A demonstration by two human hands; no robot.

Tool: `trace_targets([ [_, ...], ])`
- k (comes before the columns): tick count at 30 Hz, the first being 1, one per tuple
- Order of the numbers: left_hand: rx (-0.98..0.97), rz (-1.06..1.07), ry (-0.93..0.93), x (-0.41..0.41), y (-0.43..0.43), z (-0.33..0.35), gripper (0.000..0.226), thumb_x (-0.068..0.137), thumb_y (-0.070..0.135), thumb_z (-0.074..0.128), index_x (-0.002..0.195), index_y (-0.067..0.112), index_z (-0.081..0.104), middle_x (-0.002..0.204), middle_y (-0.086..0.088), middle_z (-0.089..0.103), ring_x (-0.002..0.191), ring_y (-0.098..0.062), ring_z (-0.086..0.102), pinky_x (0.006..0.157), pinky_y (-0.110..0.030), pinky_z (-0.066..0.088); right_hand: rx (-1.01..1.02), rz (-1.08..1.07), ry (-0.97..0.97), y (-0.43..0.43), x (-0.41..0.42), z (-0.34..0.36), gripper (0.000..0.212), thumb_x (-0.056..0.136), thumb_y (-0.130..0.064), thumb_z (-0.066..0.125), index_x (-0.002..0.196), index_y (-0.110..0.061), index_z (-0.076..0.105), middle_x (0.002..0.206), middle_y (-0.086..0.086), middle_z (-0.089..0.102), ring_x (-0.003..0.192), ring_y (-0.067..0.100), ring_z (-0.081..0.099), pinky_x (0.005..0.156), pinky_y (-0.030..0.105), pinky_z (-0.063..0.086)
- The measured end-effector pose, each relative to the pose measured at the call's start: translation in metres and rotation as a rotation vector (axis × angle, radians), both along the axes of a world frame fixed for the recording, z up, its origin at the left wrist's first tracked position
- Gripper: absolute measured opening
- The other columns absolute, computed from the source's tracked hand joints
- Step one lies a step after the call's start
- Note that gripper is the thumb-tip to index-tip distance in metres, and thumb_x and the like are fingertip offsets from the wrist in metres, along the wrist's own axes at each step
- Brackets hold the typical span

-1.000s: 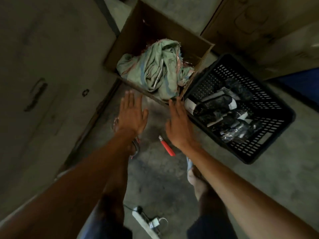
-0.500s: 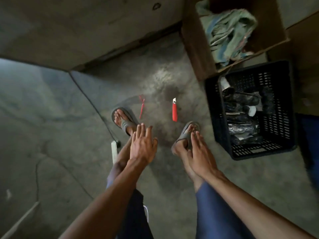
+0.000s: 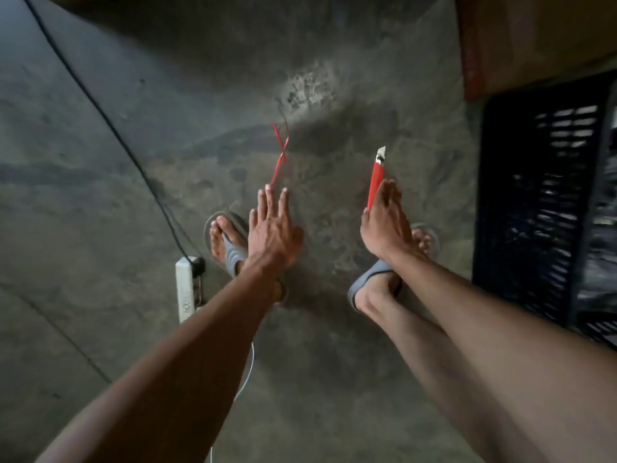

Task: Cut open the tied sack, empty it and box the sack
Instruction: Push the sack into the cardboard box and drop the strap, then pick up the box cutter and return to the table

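A red utility knife (image 3: pixel 376 175) with its blade out lies on the concrete floor. My right hand (image 3: pixel 387 222) hovers flat over the knife's handle end, fingers together, holding nothing. A red tie string (image 3: pixel 279 152) lies on the floor to the left of the knife. My left hand (image 3: pixel 271 228) is open and flat, fingertips just short of the string's near end. The cardboard box (image 3: pixel 534 38) shows only as a side wall at the top right; the sack is out of view.
A black slotted plastic crate (image 3: pixel 534 208) stands at the right edge. A white power strip (image 3: pixel 184 289) with a black cable (image 3: pixel 110 125) lies left of my left foot (image 3: pixel 222 242). My right foot (image 3: pixel 377 285) in a grey sandal is under my right hand.
The view has swung down and left, so the box with the sack and most of the crate have left the frame. Both hands have reached forward, toward the string and the knife.
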State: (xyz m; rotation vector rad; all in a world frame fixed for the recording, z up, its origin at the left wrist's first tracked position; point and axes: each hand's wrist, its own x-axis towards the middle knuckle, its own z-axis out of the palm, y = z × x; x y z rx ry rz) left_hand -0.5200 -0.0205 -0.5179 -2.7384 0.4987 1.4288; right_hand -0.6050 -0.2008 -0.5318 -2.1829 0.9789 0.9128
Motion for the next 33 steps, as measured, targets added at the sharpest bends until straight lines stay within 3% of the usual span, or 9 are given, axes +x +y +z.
trace_targets([
  [2,-0.014,0.012,-0.011,0.01,0.004,-0.055,0.09,0.096,0.035,0.055,0.163,0.012,0.0,0.171,-0.014,-0.008,0.158,-0.029,-0.007,0.127,-0.047,0.01,-0.043,-0.038,0.004,0.009,0.003,-0.055,0.067,0.102,-0.014,0.039,0.152,0.014,0.004,0.161,0.035,0.006,0.152,0.046,0.007,0.125,0.051,0.009],
  [7,-0.094,-0.011,-0.121,0.023,0.017,-0.146,0.094,0.093,0.034,0.056,0.162,0.006,-0.001,0.171,-0.013,-0.007,0.158,-0.029,-0.007,0.128,-0.047,0.006,-0.252,-0.32,0.021,0.032,0.01,-0.139,0.075,0.101,-0.023,0.04,0.153,0.012,-0.001,0.164,0.031,-0.001,0.154,0.039,0.001,0.124,0.038,0.003],
  [10,-0.127,-0.071,-0.152,0.015,0.027,-0.165,0.099,0.089,0.034,0.058,0.162,0.006,-0.002,0.171,-0.015,-0.009,0.158,-0.031,-0.008,0.127,-0.047,0.006,-0.371,-0.477,-0.107,0.035,0.003,-0.155,0.068,0.1,-0.017,0.044,0.156,0.005,0.012,0.166,0.022,0.012,0.154,0.032,0.018,0.124,0.032,0.017],
  [14,-0.128,-0.117,-0.11,0.022,0.03,-0.161,0.102,0.091,0.033,0.062,0.162,0.006,-0.007,0.17,-0.015,-0.013,0.157,-0.032,-0.013,0.128,-0.047,0.006,-0.438,-0.475,-0.116,0.015,0.0,-0.149,0.056,0.096,-0.016,0.054,0.151,-0.014,0.041,0.156,0.009,0.044,0.126,0.031,0.06,0.1,0.034,0.045],
  [17,-0.113,-0.138,-0.043,0.032,0.029,-0.154,0.105,0.09,0.03,0.064,0.162,0.007,-0.008,0.17,-0.014,-0.016,0.157,-0.03,-0.015,0.127,-0.045,0.011,-0.429,-0.375,-0.09,-0.008,0.001,-0.135,0.041,0.091,-0.015,0.058,0.132,-0.014,0.059,0.13,0.016,0.067,0.11,0.036,0.066,0.092,0.037,0.048],
  [20,-0.098,-0.146,0.037,0.049,0.022,-0.14,0.098,0.093,0.026,0.062,0.162,0.008,-0.005,0.17,-0.016,-0.012,0.158,-0.03,-0.011,0.127,-0.041,0.013,-0.376,-0.382,-0.045,-0.04,0.011,-0.114,0.029,0.088,-0.013,0.058,0.116,-0.011,0.066,0.109,0.02,0.073,0.106,0.038,0.067,0.089,0.039,0.051],
  [25,-0.075,-0.081,0.091,0.086,-0.003,-0.077,0.071,0.1,0.03,0.051,0.161,0.013,0.02,0.17,-0.015,0.013,0.158,-0.029,0.007,0.126,-0.042,0.02,-0.098,-0.481,0.004,-0.091,0.027,-0.071,0.046,0.073,-0.03,0.049,0.107,-0.008,0.068,0.105,0.021,0.075,0.1,0.041,0.07,0.088,0.045,0.055],
  [28,-0.063,-0.042,0.095,0.103,-0.012,-0.007,0.063,0.103,0.034,0.049,0.157,0.01,0.029,0.166,-0.017,0.024,0.157,-0.029,0.015,0.124,-0.045,0.025,-0.084,-0.314,-0.039,-0.09,0.049,0.025,0.038,0.081,-0.025,0.07,0.115,-0.008,0.065,0.111,0.016,0.074,0.104,0.033,0.069,0.089,0.035,0.051],
  [33,-0.151,0.06,0.084,0.124,-0.015,0.175,0.064,0.099,0.029,0.058,0.154,0.008,0.036,0.161,-0.018,0.036,0.152,-0.03,0.029,0.121,-0.039,0.028,-0.074,-0.213,-0.213,-0.061,0.076,0.203,0.033,0.083,-0.017,0.071,0.114,-0.009,0.064,0.102,0.019,0.074,0.096,0.036,0.07,0.08,0.036,0.05],
])
